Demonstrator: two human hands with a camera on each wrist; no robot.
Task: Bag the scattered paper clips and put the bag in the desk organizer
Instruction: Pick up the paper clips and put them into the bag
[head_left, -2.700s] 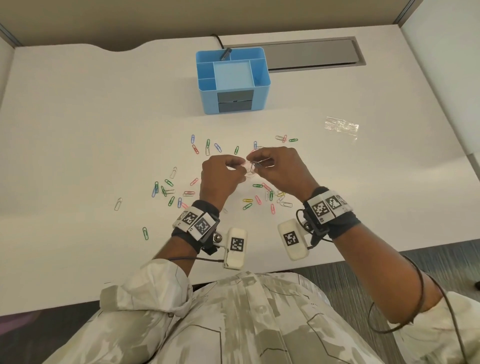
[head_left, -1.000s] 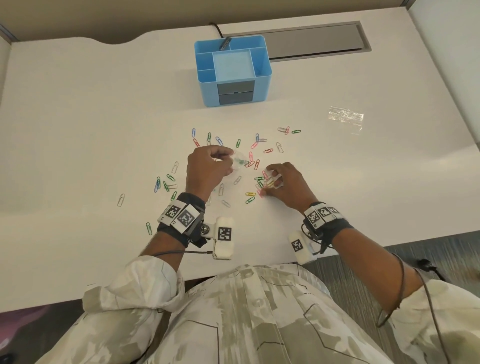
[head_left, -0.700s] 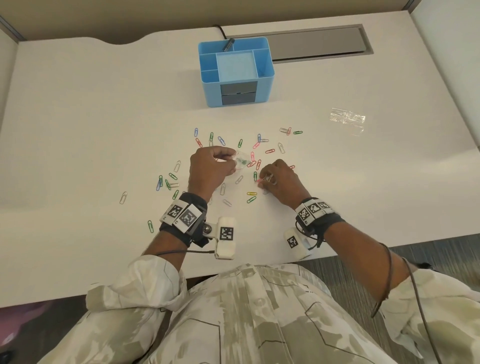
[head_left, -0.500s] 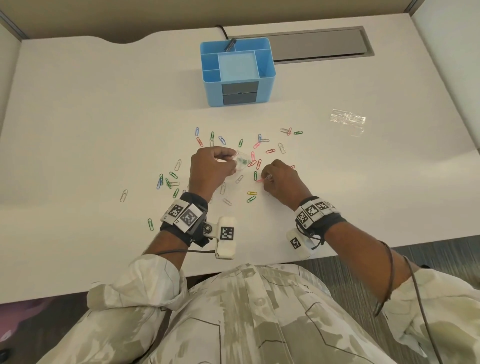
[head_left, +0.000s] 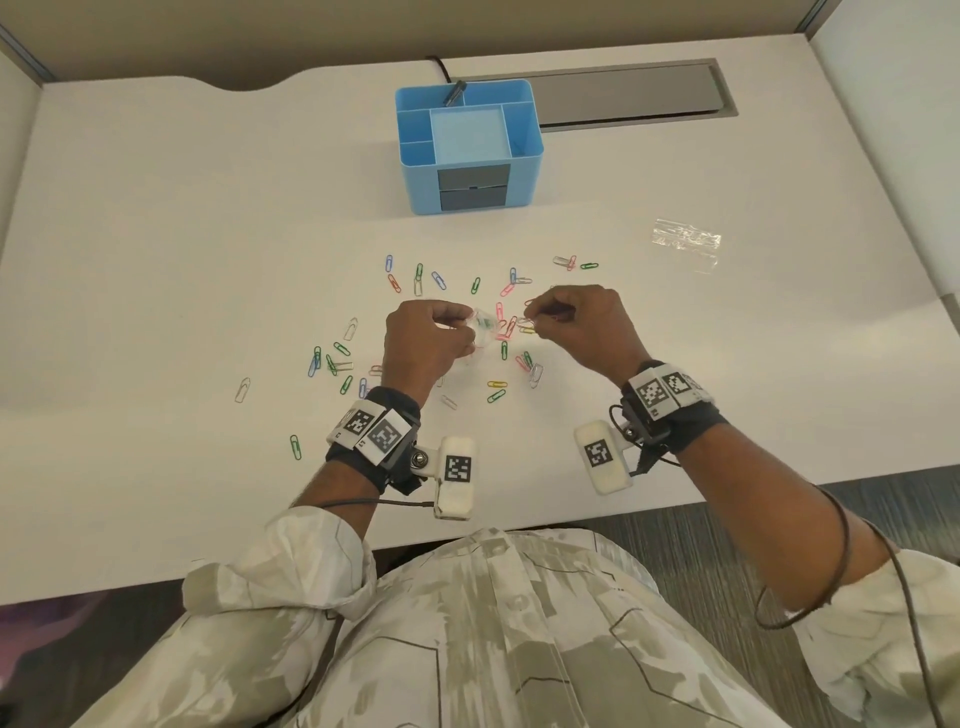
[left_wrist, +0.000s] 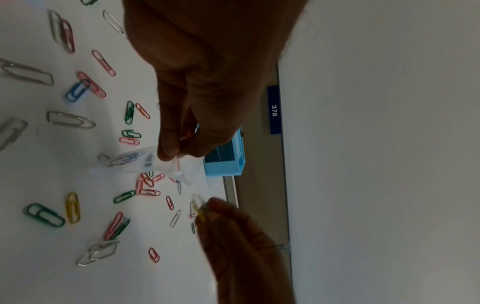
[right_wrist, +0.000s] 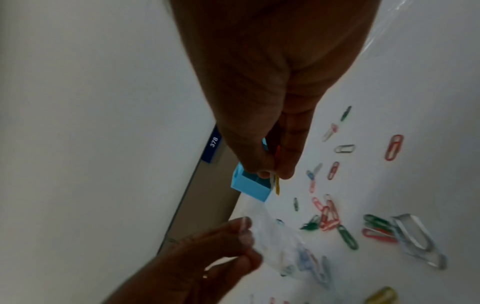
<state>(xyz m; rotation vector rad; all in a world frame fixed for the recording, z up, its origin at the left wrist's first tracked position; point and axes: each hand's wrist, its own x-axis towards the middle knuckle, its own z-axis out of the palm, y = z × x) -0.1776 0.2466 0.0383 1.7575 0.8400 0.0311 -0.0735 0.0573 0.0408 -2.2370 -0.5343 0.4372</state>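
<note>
Using the blue desk organizer (head_left: 470, 148) as the reference: nearest the person, well short of it, loose paper clips (head_left: 496, 391) lie scattered on the white desk (head_left: 156, 234). Just above that scatter the left hand (head_left: 423, 343) pinches the top of a small clear bag (left_wrist: 145, 161), which already has a few clips inside. Right beside it the right hand (head_left: 582, 325) has thumb and fingers pinched on a couple of clips (right_wrist: 275, 182), one of them yellow. A second clear bag (head_left: 685, 244) lies flat off to the organizer's right, closer to the person than the organizer is.
</note>
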